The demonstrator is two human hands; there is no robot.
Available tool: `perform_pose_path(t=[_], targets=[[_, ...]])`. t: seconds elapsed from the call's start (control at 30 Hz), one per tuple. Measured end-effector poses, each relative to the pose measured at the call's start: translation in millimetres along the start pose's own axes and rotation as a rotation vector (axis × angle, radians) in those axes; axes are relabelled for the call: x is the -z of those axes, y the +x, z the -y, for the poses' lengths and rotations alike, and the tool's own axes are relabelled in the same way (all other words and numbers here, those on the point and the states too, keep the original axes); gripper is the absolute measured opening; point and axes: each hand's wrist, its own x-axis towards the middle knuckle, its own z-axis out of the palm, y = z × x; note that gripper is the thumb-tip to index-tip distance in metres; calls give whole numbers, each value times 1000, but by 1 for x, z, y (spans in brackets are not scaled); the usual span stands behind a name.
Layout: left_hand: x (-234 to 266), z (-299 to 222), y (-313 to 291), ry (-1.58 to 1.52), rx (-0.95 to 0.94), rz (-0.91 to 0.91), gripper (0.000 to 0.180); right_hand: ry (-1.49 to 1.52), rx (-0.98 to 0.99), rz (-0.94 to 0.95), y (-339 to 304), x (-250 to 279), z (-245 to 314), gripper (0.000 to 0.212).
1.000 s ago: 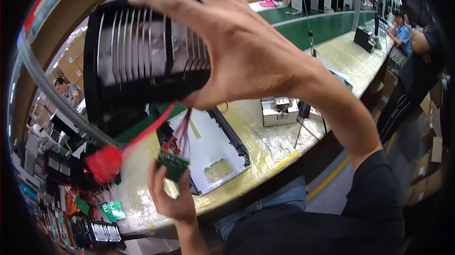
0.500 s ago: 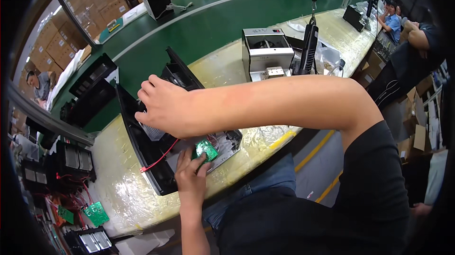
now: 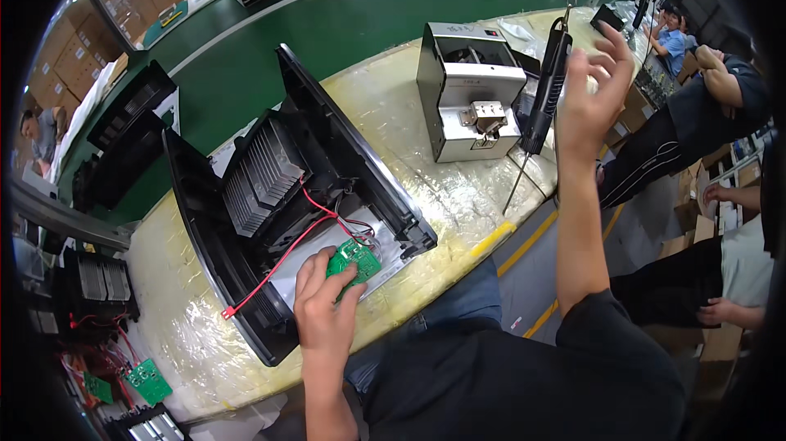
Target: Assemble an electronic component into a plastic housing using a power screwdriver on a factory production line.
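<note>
My left hand (image 3: 323,302) is closed on a green circuit board (image 3: 360,257), with fingers and thumb on its face and edge. The board sits at the near end of an opened black plastic housing (image 3: 192,203). Inside the housing is a finned metal heat sink (image 3: 264,175). A red wire (image 3: 278,262) runs from it across the housing's side, its red connector hanging over the rim. Raised at the right, my right hand (image 3: 596,93) has its fingers apart and curved, empty. Just left of it hangs a black electric screwdriver (image 3: 547,89), its long bit pointing down.
A metal box-shaped machine (image 3: 475,81) stands behind the screwdriver's bit. More green boards (image 3: 149,381) and finned units (image 3: 102,281) lie at the left. Beyond the bench runs a green conveyor (image 3: 368,11). People sit and stand at the right; another is at far left.
My right hand has swung from over the housing to beside the screwdriver at the right, uncovering the heat sink. My left hand stays on the circuit board. The view has shifted slightly.
</note>
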Motion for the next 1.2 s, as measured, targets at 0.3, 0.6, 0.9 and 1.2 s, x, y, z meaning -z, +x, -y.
perform_pose_path(t=[0.3, 0.6, 0.9, 1.2], targets=[[-1, 2, 4, 25, 14, 23, 31, 555, -769, 548, -23, 17, -79, 29], [2, 6, 1, 70, -37, 23, 27, 1328, -276, 600, 63, 45, -9, 29], [-1, -6, 2, 44, 37, 36, 31, 1104, -155, 496, 66, -3, 31, 40], [-1, -6, 3, 4, 66, 40, 31, 1152, -186, 522, 45, -40, 7, 67]])
